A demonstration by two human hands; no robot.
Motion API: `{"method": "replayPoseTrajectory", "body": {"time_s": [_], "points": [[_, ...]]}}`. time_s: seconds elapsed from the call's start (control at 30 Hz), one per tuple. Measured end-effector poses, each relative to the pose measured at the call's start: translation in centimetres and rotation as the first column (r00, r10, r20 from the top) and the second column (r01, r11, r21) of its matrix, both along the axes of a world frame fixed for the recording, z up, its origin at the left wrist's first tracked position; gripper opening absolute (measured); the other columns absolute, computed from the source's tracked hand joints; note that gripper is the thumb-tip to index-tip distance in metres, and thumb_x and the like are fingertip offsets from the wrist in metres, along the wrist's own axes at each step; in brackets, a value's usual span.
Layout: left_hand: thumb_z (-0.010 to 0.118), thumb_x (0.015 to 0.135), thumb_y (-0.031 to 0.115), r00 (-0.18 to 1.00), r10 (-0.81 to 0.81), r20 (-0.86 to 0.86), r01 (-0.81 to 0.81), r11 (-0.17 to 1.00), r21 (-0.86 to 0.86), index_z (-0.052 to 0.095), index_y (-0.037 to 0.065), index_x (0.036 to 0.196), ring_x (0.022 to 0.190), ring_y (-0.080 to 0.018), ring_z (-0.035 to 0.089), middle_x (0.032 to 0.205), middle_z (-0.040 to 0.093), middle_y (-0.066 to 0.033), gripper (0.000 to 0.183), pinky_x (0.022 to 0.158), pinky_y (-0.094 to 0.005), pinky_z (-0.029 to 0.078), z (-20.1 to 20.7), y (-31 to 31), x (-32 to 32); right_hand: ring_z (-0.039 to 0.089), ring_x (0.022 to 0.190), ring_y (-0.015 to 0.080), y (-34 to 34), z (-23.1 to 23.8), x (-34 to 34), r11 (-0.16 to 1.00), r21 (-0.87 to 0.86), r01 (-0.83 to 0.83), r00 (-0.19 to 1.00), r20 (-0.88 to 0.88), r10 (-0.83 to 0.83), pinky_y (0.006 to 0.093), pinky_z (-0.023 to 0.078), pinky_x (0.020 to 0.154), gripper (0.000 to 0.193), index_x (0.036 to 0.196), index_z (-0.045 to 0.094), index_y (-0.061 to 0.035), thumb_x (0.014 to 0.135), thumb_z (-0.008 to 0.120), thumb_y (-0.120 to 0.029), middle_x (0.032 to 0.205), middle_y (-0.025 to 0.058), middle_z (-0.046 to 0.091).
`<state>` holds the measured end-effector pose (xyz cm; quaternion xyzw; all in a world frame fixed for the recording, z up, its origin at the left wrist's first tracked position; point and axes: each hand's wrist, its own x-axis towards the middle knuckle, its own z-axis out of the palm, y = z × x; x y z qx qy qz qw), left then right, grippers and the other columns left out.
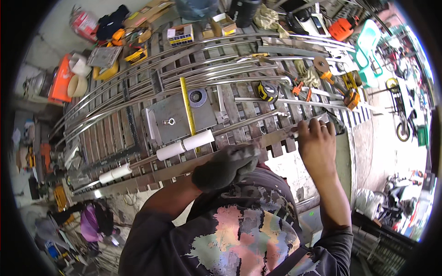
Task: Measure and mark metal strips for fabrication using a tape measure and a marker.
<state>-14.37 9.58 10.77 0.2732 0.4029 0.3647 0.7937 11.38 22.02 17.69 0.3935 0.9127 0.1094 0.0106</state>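
Observation:
My left hand [225,168], in a dark grey glove, is closed in front of my body at the near edge of the slatted metal bench [271,138]. What its fingers hold, if anything, is hidden. My bare right hand [317,142] is pinched over the same edge, farther right. A small pale tip shows by its fingers, too little to name. Beyond the left hand, white rolls [198,140] sit along a metal tube [251,122]. A steel plate [170,131] carries a grinding disc [197,98], an eye bolt [169,122] and an extended yellow measuring blade [188,108].
Long shiny tubes [207,73] lie across the bench. A tape measure [267,91], orange clamps [298,88] and an orange-and-black power tool [351,98] are at the right. Small boxes [180,34] line the back. A turquoise plastic chair [368,46] stands beyond the far right corner.

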Motion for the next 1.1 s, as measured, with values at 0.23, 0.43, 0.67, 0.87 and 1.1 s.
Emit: {"method": "replayPoseTrajectory", "body": {"time_s": [0.23, 0.43, 0.67, 0.87, 1.1], "points": [[0.062, 0.117, 0.007, 0.814, 0.524, -0.251, -0.331, 0.773, 0.541, 0.061, 0.004, 0.129, 0.098, -0.0092, 0.058, 0.106, 0.059, 0.0017, 0.012, 0.089, -0.0312, 0.053, -0.1, -1.7, 2.7, 0.068, 0.095, 0.022, 0.4, 1.3, 0.1, 0.57, -0.433, -0.698, 0.376, -0.9, -0.223, 0.0359, 0.053, 0.089, 0.032, 0.123, 0.068, 0.0008, 0.119, 0.063, -0.031, 0.111, 0.014, 0.075], [0.072, 0.113, 0.012, 0.724, 0.587, -0.362, -0.398, 0.784, 0.476, 0.067, 0.003, 0.123, 0.102, -0.0145, 0.066, 0.11, 0.067, -0.0041, 0.014, 0.091, -0.034, 0.055, 2.8, -1.8, 5.0, 0.067, 0.093, 0.023, 1.9, -0.4, 0.0, 0.513, -0.358, -0.78, 0.296, -0.934, -0.202, 0.0366, 0.054, 0.083, 0.021, 0.12, 0.061, 0.0023, 0.114, 0.07, -0.015, 0.11, 0.016, 0.072], [0.08, 0.102, 0.009, 0.417, 0.759, -0.499, -0.215, 0.616, 0.758, 0.074, 0.003, 0.103, 0.074, -0.0244, 0.064, 0.09, 0.067, -0.0115, 0.008, 0.07, -0.0401, 0.051, 4.2, -0.9, 7.8, 0.068, 0.089, 0.0198, 1.4, -2.7, -1.0, 0.382, -0.348, -0.856, 0.253, -0.927, -0.277, 0.0345, 0.055, 0.079, 0.017, 0.119, 0.058, -0.0022, 0.113, 0.072, -0.01, 0.106, 0.0116, 0.07], [0.08, 0.087, 0.01, 0.085, 0.877, -0.473, 0.063, 0.469, 0.881, 0.07, 0.005, 0.094, 0.071, -0.0381, 0.061, 0.08, 0.059, -0.0138, 0.013, 0.066, -0.052, 0.047, 3.2, -0.1, 8.9, 0.061, 0.07, 0.0112, -1.0, -5.0, -1.2, 0.294, -0.532, -0.794, 0.206, -0.69, -0.694, 0.0285, 0.049, 0.063, 0.014, 0.118, 0.059, -0.0059, 0.118, 0.065, -0.018, 0.094, 0.0054, 0.067], [0.075, 0.09, 0.024, -0.172, 0.722, -0.671, 0.151, 0.692, 0.706, 0.07, 0.011, 0.102, 0.09, -0.035, 0.067, 0.095, 0.067, -0.0126, 0.018, 0.082, -0.052, 0.049, 0.7, -2.1, 4.9, 0.066, 0.08, 0.0119, 3.8, -7.9, -2.6, 0.461, -0.616, -0.639, 0.304, -0.752, -0.584, 0.0285, 0.053, 0.072, 0.007, 0.117, 0.065, -0.0045, 0.111, 0.068, -0.005, 0.096, 0.0041, 0.068]]}}
